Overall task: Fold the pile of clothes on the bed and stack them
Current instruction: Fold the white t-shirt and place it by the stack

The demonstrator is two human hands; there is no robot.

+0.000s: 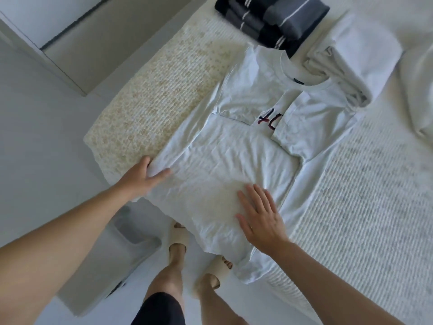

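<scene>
White T-shirt (234, 160); left hand (143, 177) pinching; right hand (260, 216) flat

Beside the bed: floor, slippers, bin.

Pale floor (46, 141) along the left and bottom. Two cream slippers (179, 235) on bare feet, planted close to the bed's edge, the right one partly hidden under hanging cloth. Black shorts (159, 308) at the bottom edge, above bare legs. Light grey bin (126, 245) just left of the feet, standing on the floor. White wall panel (77, 43) with a dark strip along its top, at upper left.
</scene>
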